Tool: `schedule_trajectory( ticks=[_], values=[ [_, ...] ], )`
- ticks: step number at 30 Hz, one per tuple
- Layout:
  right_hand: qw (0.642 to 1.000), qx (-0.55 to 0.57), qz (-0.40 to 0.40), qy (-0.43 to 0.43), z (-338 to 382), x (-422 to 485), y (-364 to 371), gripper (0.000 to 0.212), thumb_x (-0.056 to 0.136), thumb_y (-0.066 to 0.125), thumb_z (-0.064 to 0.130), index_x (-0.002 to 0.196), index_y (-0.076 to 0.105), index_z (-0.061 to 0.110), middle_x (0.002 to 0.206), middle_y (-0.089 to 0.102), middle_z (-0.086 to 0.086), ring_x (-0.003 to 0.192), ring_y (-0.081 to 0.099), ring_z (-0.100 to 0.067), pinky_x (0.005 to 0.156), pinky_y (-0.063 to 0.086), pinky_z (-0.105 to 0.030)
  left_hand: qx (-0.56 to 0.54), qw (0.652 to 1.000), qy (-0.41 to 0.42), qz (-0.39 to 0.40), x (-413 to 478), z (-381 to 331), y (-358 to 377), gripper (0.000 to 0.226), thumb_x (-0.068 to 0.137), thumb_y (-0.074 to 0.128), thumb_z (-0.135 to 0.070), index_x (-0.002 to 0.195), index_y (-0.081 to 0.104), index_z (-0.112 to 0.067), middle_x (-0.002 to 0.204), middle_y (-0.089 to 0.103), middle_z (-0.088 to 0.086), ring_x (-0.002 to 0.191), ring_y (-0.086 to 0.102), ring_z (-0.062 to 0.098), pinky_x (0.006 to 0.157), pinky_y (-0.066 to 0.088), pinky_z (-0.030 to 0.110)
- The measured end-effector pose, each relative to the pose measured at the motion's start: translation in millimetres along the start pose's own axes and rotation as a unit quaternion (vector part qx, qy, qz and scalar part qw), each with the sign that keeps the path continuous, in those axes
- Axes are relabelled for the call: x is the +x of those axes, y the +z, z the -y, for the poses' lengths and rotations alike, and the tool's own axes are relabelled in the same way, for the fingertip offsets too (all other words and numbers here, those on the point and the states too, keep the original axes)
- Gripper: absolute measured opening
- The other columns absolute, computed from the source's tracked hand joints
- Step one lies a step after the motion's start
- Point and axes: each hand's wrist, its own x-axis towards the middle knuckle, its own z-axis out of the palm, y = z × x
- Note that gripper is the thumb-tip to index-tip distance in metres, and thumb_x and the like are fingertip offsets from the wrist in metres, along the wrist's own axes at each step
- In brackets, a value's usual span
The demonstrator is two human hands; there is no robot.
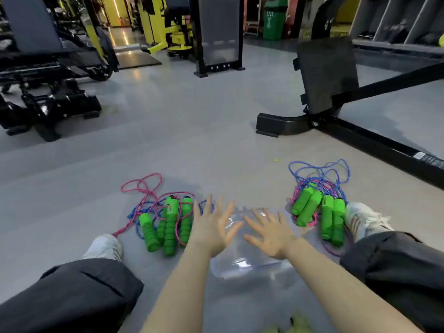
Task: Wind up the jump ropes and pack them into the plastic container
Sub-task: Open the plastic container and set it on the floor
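Observation:
A clear plastic container (pixel 249 266) lies on the grey floor between my legs. My left hand (pixel 211 227) and my right hand (pixel 270 233) hover over it side by side, fingers spread, holding nothing. Left of the container lies a loose tangle of jump ropes (pixel 168 222) with green foam handles and pink and blue cords. To the right sits a second bundle of jump ropes (pixel 319 210) with green handles, its blue cord looping away from me.
My legs in dark trousers and white shoes (pixel 362 219) flank the ropes. A black bench frame (pixel 360 138) runs along the right. Black and yellow gym machines (pixel 48 97) stand at the left and back. Open grey floor (pixel 192 131) lies ahead.

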Motion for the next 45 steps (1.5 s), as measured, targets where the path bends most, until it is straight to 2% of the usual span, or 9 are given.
schedule_trajectory(
  ticks=[3, 6, 15, 20, 23, 29, 33, 39, 45],
  values=[
    [1.0, 0.007, 0.024, -0.004, 9, 1, 27, 0.144, 0.017, -0.045, 0.079, 0.148, -0.01, 0.03, 0.157, -0.017, -0.002, 0.145, -0.015, -0.028, 0.113, -0.012, -0.051, -0.009, 1.0, -0.014, -0.017, 3, -7, 27, 0.104, 0.073, -0.033, -0.066, 0.15, 0.022, -0.024, 0.156, 0.022, 0.012, 0.144, 0.015, 0.035, 0.11, 0.01, 0.065],
    [1.0, -0.002, 0.004, -0.007, 8, 10, 41, 0.135, 0.027, -0.045, 0.078, 0.148, -0.012, 0.028, 0.157, -0.018, -0.002, 0.144, -0.017, -0.029, 0.111, -0.016, -0.051, -0.005, 1.0, -0.017, 0.023, 11, -7, 57, 0.124, 0.046, -0.052, -0.064, 0.152, -0.001, -0.025, 0.16, -0.001, 0.009, 0.146, -0.003, 0.029, 0.112, -0.003, 0.059],
    [0.987, -0.034, -0.102, -0.117, -25, 41, 43, 0.081, 0.081, -0.002, 0.074, 0.148, 0.001, 0.029, 0.157, 0.001, 0.0, 0.146, 0.002, -0.028, 0.115, -0.01, -0.039, -0.044, 0.997, -0.047, 0.03, 27, 3, 69, 0.093, 0.065, -0.017, -0.065, 0.151, 0.001, -0.034, 0.16, -0.008, 0.002, 0.146, -0.005, 0.026, 0.114, 0.003, 0.052],
    [0.94, -0.003, -0.316, 0.128, -27, 34, 49, 0.058, 0.093, 0.03, 0.05, 0.131, 0.049, 0.01, 0.126, 0.056, -0.022, 0.111, 0.049, -0.038, 0.094, 0.034, -0.048, -0.051, 0.986, -0.131, -0.086, 25, -7, 74, 0.062, 0.082, 0.031, -0.054, 0.12, 0.066, -0.02, 0.125, 0.061, 0.016, 0.107, 0.06, 0.039, 0.079, 0.046, 0.054],
    [0.905, 0.195, -0.205, 0.319, -22, 31, 41, 0.053, 0.096, 0.032, 0.048, 0.126, 0.048, 0.007, 0.122, 0.054, -0.019, 0.114, 0.051, -0.036, 0.091, 0.042, -0.043, -0.054, 0.98, -0.187, -0.042, 26, -17, 66, 0.064, 0.085, 0.031, -0.056, 0.123, 0.064, -0.015, 0.116, 0.061, 0.023, 0.096, 0.059, 0.041, 0.081, 0.036, 0.046],
    [0.781, 0.52, -0.125, 0.322, -34, 53, 33, 0.054, 0.099, 0.032, 0.043, 0.109, 0.057, -0.003, 0.117, 0.059, -0.025, 0.109, 0.056, -0.038, 0.099, 0.043, -0.045, -0.13, 0.974, -0.166, -0.084, 38, 1, 55, 0.044, 0.094, 0.036, -0.041, 0.08, 0.062, -0.009, 0.072, 0.06, 0.014, 0.064, 0.062, 0.031, 0.06, 0.042, 0.036],
    [0.734, 0.601, -0.094, 0.303, -51, 55, 34, 0.039, 0.094, 0.044, 0.048, 0.089, 0.053, 0.01, 0.081, 0.059, -0.014, 0.069, 0.057, -0.027, 0.083, 0.054, -0.048, -0.514, 0.828, -0.216, -0.053, 56, 12, 67, 0.038, 0.098, 0.047, -0.029, 0.061, 0.05, -0.018, 0.064, 0.049, 0.012, 0.066, 0.047, 0.026, 0.06, 0.035, 0.033],
    [0.736, 0.572, -0.206, 0.297, -41, 58, 53, 0.04, 0.095, 0.044, 0.043, 0.079, 0.051, 0.006, 0.077, 0.053, -0.004, 0.084, 0.051, -0.024, 0.08, 0.038, -0.032, -0.761, 0.562, -0.318, 0.065, 60, 26, 71, 0.025, 0.088, 0.066, -0.022, 0.095, 0.071, 0.002, 0.081, 0.073, 0.012, 0.072, 0.07, 0.023, 0.075, 0.058, 0.038],
    [0.745, 0.534, -0.273, 0.292, -45, 56, 51, 0.041, 0.094, 0.052, 0.031, 0.065, 0.028, 0.016, 0.065, 0.033, 0.001, 0.067, 0.033, -0.021, 0.056, 0.018, -0.032, -0.79, 0.504, -0.335, 0.096, 58, 19, 68, 0.02, 0.09, 0.062, -0.02, 0.084, 0.069, -0.003, 0.066, 0.071, 0.008, 0.054, 0.068, 0.019, 0.061, 0.055, 0.032]
  ],
)
